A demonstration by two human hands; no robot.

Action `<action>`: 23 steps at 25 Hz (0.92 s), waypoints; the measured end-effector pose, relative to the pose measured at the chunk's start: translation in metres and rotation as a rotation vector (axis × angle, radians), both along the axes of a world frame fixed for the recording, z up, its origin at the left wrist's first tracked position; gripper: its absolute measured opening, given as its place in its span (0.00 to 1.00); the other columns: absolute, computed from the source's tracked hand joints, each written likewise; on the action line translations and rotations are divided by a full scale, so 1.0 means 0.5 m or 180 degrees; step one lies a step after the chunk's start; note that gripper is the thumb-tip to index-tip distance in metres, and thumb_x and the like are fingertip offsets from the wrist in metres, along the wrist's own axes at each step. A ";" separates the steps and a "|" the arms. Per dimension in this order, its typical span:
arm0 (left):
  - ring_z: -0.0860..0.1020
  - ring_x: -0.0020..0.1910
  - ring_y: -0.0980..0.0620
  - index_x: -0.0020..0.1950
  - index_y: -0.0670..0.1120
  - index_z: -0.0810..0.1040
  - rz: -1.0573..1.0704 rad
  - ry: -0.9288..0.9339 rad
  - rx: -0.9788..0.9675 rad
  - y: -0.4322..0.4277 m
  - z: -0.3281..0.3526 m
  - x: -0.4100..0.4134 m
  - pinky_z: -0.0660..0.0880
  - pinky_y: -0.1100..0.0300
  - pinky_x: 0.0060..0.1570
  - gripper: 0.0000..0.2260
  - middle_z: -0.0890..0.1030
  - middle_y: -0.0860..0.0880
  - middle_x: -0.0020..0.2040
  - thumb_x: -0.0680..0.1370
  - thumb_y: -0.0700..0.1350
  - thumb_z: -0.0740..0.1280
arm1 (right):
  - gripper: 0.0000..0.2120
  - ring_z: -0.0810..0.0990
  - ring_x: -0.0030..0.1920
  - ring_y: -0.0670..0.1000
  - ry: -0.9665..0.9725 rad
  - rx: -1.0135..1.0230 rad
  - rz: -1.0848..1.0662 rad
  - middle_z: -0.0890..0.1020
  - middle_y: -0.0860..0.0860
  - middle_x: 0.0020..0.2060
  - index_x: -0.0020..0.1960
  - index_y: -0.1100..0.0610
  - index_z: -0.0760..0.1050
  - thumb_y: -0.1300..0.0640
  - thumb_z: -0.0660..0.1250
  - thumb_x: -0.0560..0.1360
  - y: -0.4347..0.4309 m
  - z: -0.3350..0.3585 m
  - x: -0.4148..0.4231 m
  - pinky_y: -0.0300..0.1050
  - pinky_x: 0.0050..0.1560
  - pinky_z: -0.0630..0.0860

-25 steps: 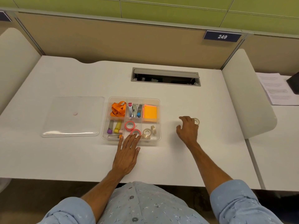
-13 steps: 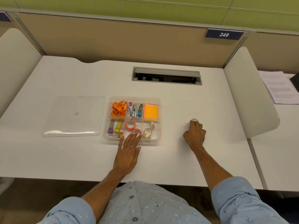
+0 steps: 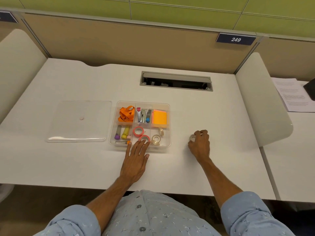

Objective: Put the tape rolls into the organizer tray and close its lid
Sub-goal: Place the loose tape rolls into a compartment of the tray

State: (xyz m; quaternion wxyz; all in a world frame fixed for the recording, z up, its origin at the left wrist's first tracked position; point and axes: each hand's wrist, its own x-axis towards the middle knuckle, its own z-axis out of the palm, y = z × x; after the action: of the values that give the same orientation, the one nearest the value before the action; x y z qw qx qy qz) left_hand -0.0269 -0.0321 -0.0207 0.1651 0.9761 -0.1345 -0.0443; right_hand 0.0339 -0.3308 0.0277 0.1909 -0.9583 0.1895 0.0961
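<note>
**Right hand on a roll, tray uncovered**

The right hand (image 3: 199,144) pinches a clear roll (image 3: 192,138) on the desk (image 3: 221,167), at the tray's (image 3: 168,106) 3 o'clock. The left hand (image 3: 136,160) lies flat, fingers spread, at the tray's 6 o'clock edge. The lid (image 3: 78,121) lies at 9 o'clock.

Lid (image 3: 78,120) left of tray (image 3: 167,125)

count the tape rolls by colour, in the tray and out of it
Pink tape rolls in the clear plastic organizer tray: 2
Clear tape rolls in the tray: 2
Clear tape roll outside it, gripped by the right hand: 1
Total: 5
</note>
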 end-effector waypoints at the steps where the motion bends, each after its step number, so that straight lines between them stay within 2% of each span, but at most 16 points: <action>1: 0.57 0.87 0.48 0.86 0.50 0.57 -0.0001 0.0012 0.0010 0.000 0.000 0.000 0.50 0.37 0.86 0.25 0.60 0.48 0.86 0.89 0.51 0.55 | 0.18 0.75 0.68 0.62 -0.0049 0.0034 -0.0009 0.74 0.59 0.67 0.69 0.64 0.74 0.60 0.68 0.81 0.006 0.002 0.001 0.59 0.66 0.77; 4: 0.57 0.87 0.48 0.86 0.50 0.56 -0.0023 0.0022 0.0042 -0.002 0.002 0.001 0.50 0.37 0.86 0.25 0.59 0.48 0.87 0.89 0.51 0.55 | 0.16 0.78 0.63 0.60 -0.0536 0.0263 0.0150 0.81 0.57 0.62 0.66 0.61 0.78 0.55 0.70 0.81 0.031 0.016 0.004 0.57 0.65 0.76; 8: 0.57 0.87 0.47 0.86 0.50 0.57 -0.0017 0.0017 0.0031 -0.002 0.004 -0.001 0.51 0.36 0.86 0.25 0.60 0.48 0.86 0.89 0.51 0.55 | 0.18 0.78 0.63 0.56 -0.0918 0.0501 0.0973 0.81 0.52 0.63 0.67 0.57 0.79 0.53 0.74 0.79 0.071 0.037 0.008 0.54 0.64 0.74; 13: 0.57 0.87 0.47 0.86 0.50 0.56 -0.0088 0.0059 0.0049 0.002 0.005 0.001 0.50 0.36 0.86 0.25 0.60 0.48 0.87 0.89 0.52 0.55 | 0.21 0.76 0.68 0.52 -0.0661 0.0231 0.1724 0.79 0.50 0.68 0.71 0.53 0.78 0.46 0.70 0.81 0.129 0.032 0.005 0.52 0.72 0.72; 17: 0.53 0.88 0.48 0.87 0.51 0.52 -0.0122 0.0127 0.0118 0.009 0.003 0.003 0.46 0.38 0.87 0.26 0.57 0.49 0.88 0.89 0.53 0.52 | 0.22 0.71 0.75 0.50 -0.0342 -0.0187 0.1866 0.76 0.47 0.73 0.74 0.50 0.77 0.43 0.65 0.82 0.155 0.018 0.002 0.53 0.79 0.65; 20: 0.52 0.88 0.48 0.87 0.51 0.52 -0.0155 0.0163 0.0112 0.012 0.003 0.005 0.46 0.38 0.87 0.26 0.56 0.49 0.88 0.89 0.54 0.51 | 0.21 0.71 0.75 0.50 -0.0381 -0.0195 0.1826 0.77 0.47 0.72 0.73 0.50 0.78 0.43 0.65 0.83 0.162 0.020 0.006 0.53 0.79 0.65; 23: 0.52 0.88 0.48 0.87 0.51 0.52 -0.0198 0.0162 0.0108 0.016 0.002 0.006 0.46 0.39 0.87 0.26 0.56 0.49 0.88 0.89 0.54 0.51 | 0.19 0.71 0.76 0.50 -0.0429 -0.0299 0.1952 0.78 0.46 0.72 0.72 0.49 0.78 0.47 0.64 0.84 0.172 0.027 0.018 0.53 0.79 0.64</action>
State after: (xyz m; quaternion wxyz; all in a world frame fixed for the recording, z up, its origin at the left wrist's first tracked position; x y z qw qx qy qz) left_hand -0.0239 -0.0239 -0.0198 0.1504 0.9726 -0.1597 -0.0765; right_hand 0.0427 -0.2450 0.0410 0.1206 -0.9828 -0.1171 0.0766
